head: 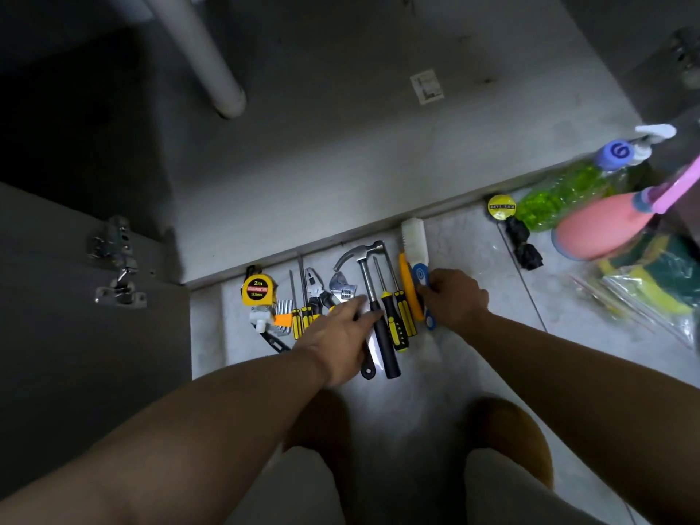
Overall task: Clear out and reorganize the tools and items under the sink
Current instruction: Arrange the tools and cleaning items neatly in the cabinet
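Tools lie in a tidy row on the pale marble-look floor tile (466, 244) just outside the grey cabinet floor (341, 153), nearly all with their long axes running away from the person, heads toward the cabinet lip and handles toward the knees. From the left: a yellow 2 m tape measure (258, 289), a bunch of silver hex keys (283, 308), thin yellow-and-black screwdrivers (299, 316), black-handled pliers (316, 288), a chrome adjustable wrench (342, 286), a steel claw hammer with a black grip (373, 297), two larger yellow-and-black screwdrivers (394, 320), an orange-handled scrubbing brush with white bristles (411, 267) and a blue-handled brush (422, 276). Well to the right sit a yellow-capped tape roll (501, 207), a green spray bottle (560, 191) and a pink bottle (598, 231).

The left hand (341, 335) lies palm down, fingers spread and extended, over the wrench handle and against the hammer grip; it is pressing or nudging, not gripping. The right hand (456, 299) is curled at the blue-handled brush, fingertips on it, though whether it truly grips is hard to tell.

Both hands bracket the hammer and the larger screwdrivers, the left nearer the hammer, the right nearer the brushes. Since the handles point at the person, squeezing the row together sideways, or lifting a tool by its near end, looks the natural next move
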A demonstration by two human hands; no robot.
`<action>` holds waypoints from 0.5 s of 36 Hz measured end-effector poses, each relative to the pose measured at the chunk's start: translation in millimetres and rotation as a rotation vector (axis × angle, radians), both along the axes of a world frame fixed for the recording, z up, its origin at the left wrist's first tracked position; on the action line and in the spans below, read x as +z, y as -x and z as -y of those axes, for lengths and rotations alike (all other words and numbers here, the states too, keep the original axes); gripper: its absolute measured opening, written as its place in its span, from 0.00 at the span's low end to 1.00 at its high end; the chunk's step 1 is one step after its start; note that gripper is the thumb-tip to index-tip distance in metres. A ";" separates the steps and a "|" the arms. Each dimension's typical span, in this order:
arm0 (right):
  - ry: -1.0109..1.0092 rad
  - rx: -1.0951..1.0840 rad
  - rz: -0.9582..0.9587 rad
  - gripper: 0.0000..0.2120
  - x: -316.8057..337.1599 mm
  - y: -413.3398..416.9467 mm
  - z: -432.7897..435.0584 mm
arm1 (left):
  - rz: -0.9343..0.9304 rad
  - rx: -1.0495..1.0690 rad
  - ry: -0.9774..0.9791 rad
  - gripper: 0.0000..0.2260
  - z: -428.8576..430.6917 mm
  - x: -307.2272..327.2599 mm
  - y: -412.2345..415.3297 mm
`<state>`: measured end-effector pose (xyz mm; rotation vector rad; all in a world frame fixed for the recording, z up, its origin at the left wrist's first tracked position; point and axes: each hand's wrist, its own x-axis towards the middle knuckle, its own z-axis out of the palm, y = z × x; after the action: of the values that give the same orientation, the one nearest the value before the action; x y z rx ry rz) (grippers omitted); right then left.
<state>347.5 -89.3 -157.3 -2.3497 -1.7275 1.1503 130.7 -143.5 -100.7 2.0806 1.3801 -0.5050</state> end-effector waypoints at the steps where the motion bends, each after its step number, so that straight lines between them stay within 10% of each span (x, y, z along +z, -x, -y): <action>1: -0.009 -0.009 -0.043 0.12 1.8 -1.2 3.1 | -0.018 0.015 -0.006 0.36 -0.9 1.3 7.3; 8: -0.263 -0.084 -0.150 0.07 14.0 -27.8 19.5 | -0.263 0.269 -0.222 0.30 -15.4 8.1 49.1; 18: -0.141 -0.334 -0.282 0.08 11.8 -55.6 26.5 | -0.272 0.765 0.037 0.22 -25.3 -20.0 92.2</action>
<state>403.1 -115.7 -145.5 -2.1588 -1.2283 1.1873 38.5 -118.2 -120.8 1.3214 2.1445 -0.4758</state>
